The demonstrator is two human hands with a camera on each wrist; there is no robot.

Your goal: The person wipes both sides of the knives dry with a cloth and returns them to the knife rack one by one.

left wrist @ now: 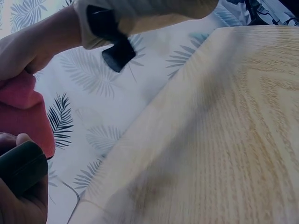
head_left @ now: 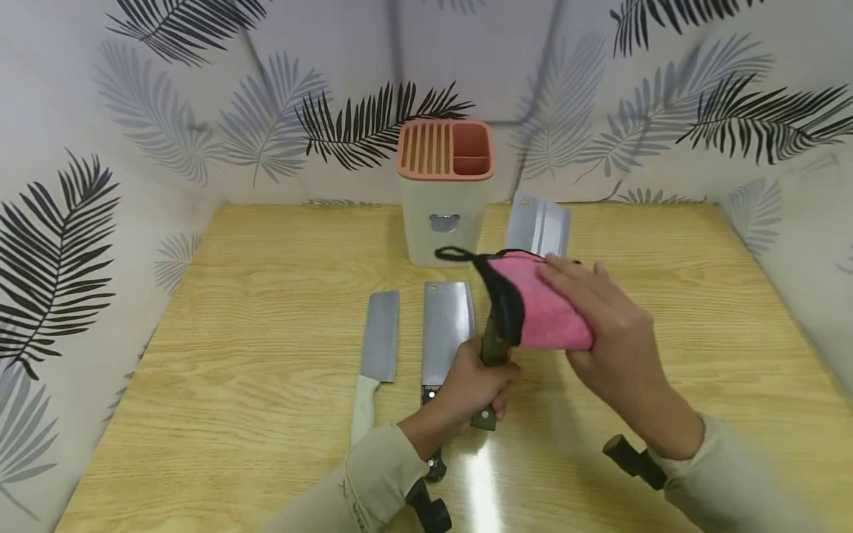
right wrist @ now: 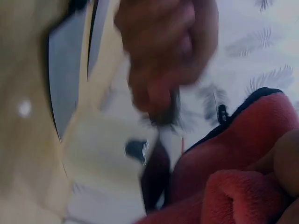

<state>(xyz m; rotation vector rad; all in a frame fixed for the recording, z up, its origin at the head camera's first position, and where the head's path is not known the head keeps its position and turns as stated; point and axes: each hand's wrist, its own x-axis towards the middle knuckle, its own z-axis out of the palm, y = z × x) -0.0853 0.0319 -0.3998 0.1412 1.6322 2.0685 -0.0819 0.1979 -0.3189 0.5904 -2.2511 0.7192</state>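
Observation:
My left hand (head_left: 469, 381) grips the dark green handle (head_left: 494, 346) of a knife, raised over the table. My right hand (head_left: 609, 333) holds a pink cloth (head_left: 543, 300) with black trim and a hanging loop against that knife's blade. The cloth covers much of the metal; a dark, blurred part of the blade (right wrist: 156, 177) shows in the right wrist view. Beyond the cloth, a broad silver blade (head_left: 537, 226) with a small hole sticks out; whether it belongs to the held knife, I cannot tell. The left wrist view shows the handle's rounded end (left wrist: 23, 168).
On the wooden table (head_left: 266, 355) lie a black-handled cleaver (head_left: 445, 333), partly under my left forearm, and a knife with a pale handle (head_left: 380, 337) to its left. A cream knife holder (head_left: 445, 207) with a slotted orange top stands at the back, against leaf-patterned fabric (head_left: 266, 111).

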